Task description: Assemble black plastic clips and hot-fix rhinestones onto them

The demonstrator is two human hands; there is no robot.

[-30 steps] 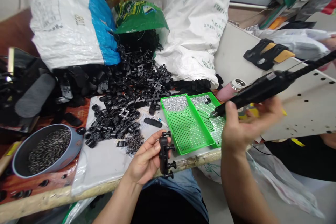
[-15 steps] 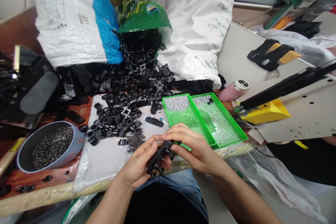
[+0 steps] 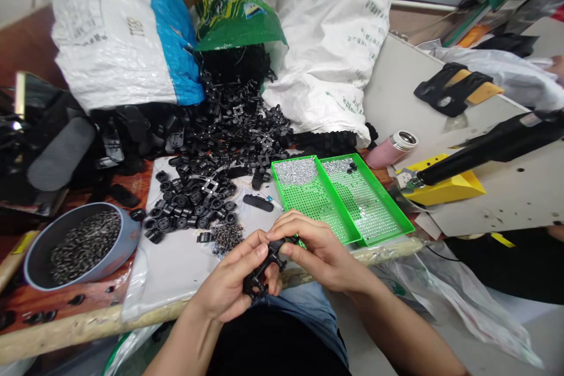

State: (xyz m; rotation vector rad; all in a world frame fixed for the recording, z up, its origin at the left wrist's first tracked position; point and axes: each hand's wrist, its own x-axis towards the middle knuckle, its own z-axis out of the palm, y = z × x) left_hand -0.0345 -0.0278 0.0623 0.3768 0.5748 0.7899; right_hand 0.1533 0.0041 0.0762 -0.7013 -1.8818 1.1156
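My left hand (image 3: 233, 279) and my right hand (image 3: 311, 247) both grip a black plastic bracket with knobbed pegs (image 3: 259, 270), held over the table's front edge above my lap. The right fingers pinch its upper end, the left fingers wrap its lower end. Just beyond my hands lie two green perforated trays (image 3: 341, 200) with small silver screws heaped at their far ends. A black electric screwdriver (image 3: 489, 147) hangs at the right, its tip over a yellow holder (image 3: 445, 188).
A heap of black plastic parts (image 3: 224, 141) spills from woven sacks (image 3: 114, 29) at the back. A grey bowl of dark screws (image 3: 83, 247) sits at the left. A pink flask (image 3: 390, 150) lies behind the trays. A small screw pile (image 3: 225, 236) rests on the white sheet.
A second ago my right hand held the screwdriver over the trays. It let the tool go, which swung back to the right, and came to grip the bracket with my left hand.
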